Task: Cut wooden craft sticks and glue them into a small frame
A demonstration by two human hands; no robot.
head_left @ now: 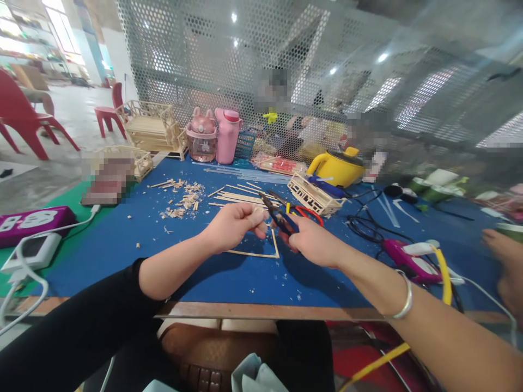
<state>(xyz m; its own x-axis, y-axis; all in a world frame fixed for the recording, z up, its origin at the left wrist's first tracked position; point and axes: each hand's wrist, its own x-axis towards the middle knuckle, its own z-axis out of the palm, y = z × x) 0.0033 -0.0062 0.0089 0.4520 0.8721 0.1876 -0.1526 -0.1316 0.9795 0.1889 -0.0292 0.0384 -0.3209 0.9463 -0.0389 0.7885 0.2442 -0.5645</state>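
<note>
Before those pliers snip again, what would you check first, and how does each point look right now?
1. Left hand pinching a small piece by the plier tips: ok.
2. Right hand gripping the blue-handled pliers: ok.
3. Left fingers clear of the plier tips: cannot tell, very close.
4. Thin wooden stick frame lying flat on the blue table mat: ok.
5. Black cables away from both hands: ok.

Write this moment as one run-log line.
left hand: pinching small stick piece | right hand: gripping pliers | below: stick frame on blue table
</note>
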